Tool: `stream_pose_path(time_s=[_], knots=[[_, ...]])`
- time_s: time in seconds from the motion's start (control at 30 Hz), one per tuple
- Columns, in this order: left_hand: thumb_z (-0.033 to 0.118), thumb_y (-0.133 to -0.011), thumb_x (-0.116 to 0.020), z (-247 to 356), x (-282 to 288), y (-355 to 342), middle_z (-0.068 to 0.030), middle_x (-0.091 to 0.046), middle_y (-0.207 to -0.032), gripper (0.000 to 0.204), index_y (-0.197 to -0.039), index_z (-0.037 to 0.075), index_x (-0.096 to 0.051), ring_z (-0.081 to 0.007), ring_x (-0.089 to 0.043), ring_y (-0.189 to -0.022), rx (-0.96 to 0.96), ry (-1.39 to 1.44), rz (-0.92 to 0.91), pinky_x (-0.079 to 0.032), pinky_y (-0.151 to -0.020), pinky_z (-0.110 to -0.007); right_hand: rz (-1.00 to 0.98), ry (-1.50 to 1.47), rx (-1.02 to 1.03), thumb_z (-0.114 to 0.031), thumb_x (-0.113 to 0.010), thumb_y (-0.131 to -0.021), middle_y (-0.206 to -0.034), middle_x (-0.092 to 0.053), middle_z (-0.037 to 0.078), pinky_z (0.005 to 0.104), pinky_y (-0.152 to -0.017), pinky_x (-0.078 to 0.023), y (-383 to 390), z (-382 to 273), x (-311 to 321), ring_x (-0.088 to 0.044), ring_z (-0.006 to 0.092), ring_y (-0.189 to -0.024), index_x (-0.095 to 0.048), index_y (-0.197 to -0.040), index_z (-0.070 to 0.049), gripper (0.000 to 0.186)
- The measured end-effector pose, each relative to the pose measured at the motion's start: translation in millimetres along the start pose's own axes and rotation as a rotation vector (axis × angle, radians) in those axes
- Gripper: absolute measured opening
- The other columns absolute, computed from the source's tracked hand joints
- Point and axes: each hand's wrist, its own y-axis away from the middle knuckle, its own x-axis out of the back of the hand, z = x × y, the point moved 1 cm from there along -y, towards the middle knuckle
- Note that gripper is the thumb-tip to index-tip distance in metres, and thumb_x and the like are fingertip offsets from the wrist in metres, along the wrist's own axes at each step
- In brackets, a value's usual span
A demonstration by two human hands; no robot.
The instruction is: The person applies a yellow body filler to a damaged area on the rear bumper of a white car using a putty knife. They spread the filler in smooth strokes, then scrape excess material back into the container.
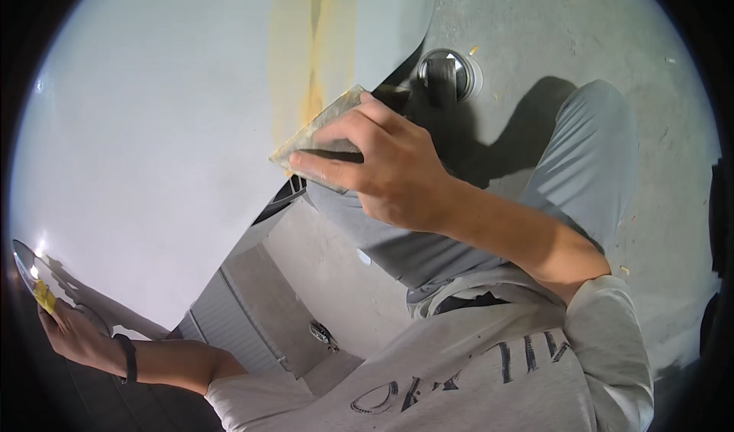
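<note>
A large pale panel (153, 118) fills the upper left. Down it runs a smeared yellowish strip of filler (313, 42), darker along its middle. My right hand (397, 164) grips a flat, grey-green, stained spreader (336, 130) between thumb and fingers. The spreader's edge lies at the lower end of the strip, by the panel's edge; whether it touches is hard to tell. At the far left, my left hand (80, 336) is closed on a thin, dark, shiny-edged flat tool (24, 264) with yellow material on it (44, 297). Its exact kind is unclear there.
A round metal can (447, 76) stands on the grey floor (581, 34) beyond my right hand, close to the panel's edge. My bent knee (596, 134) is at the right. Ribbed grey panelling (229, 325) and a small dark object (321, 332) lie below the panel.
</note>
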Motion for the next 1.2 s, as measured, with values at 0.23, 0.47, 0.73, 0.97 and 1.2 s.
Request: stream_pose_path(time_s=[0.23, 0.47, 0.73, 0.97, 1.2], knots=[[0.050, -0.103, -0.055, 2, -1, -2, -0.0122, -0.076, -0.102, 0.052, -0.133, 0.012, -0.071, -0.0223, -0.069, -0.086, -0.032, -0.002, 0.023, -0.055, -0.077, -0.036, -0.077, -0.007, 0.035, -0.010, -0.064, -0.091, -0.116, -0.059, 0.005, 0.0479, -0.111, -0.049, 29, -5, -14, -0.055, 0.0245, -0.112, -0.078, -0.121, -0.027, 0.037], [0.039, -0.106, -0.052, 7, -1, 2, -0.0152, -0.075, -0.119, 0.047, -0.138, 0.008, -0.066, -0.0291, -0.071, -0.104, -0.023, -0.045, 0.032, -0.055, -0.091, -0.037, -0.123, -0.072, -0.050, -0.001, -0.068, -0.085, -0.110, -0.070, 0.004, 0.0360, -0.086, -0.059, 40, 11, 4, -0.067, 0.0229, -0.098, -0.079, -0.119, -0.022, 0.042], [0.034, -0.107, -0.051, -5, -5, -4, -0.0160, -0.074, -0.125, 0.045, -0.140, 0.006, -0.064, -0.0304, -0.071, -0.110, -0.069, -0.114, 0.028, -0.054, -0.095, -0.037, 0.221, -0.030, -0.323, 0.004, -0.063, -0.094, -0.107, -0.073, 0.011, 0.0405, -0.081, -0.056, 7, 91, 48, -0.069, 0.0310, -0.092, -0.076, -0.121, -0.014, 0.036], [0.039, -0.107, -0.052, -5, -4, -5, -0.0155, -0.074, -0.125, 0.047, -0.140, 0.008, -0.065, -0.0291, -0.071, -0.110, -0.061, -0.042, 0.016, -0.053, -0.094, -0.036, 0.305, 0.081, -0.118, 0.004, -0.059, -0.093, -0.111, -0.075, 0.011, 0.0408, -0.087, -0.055, -39, 109, 46, -0.067, 0.0317, -0.098, -0.077, -0.120, -0.011, 0.036], [0.041, -0.106, -0.053, 7, -2, 2, -0.0172, -0.075, -0.119, 0.049, -0.138, 0.006, -0.066, -0.0293, -0.073, -0.103, -0.032, 0.014, 0.012, -0.056, -0.088, -0.038, 0.034, 0.101, -0.113, 0.009, -0.059, -0.087, -0.120, -0.072, -0.005, 0.0371, -0.091, -0.050, 0, 83, 32, -0.061, 0.0230, -0.107, -0.078, -0.121, -0.025, 0.052]])
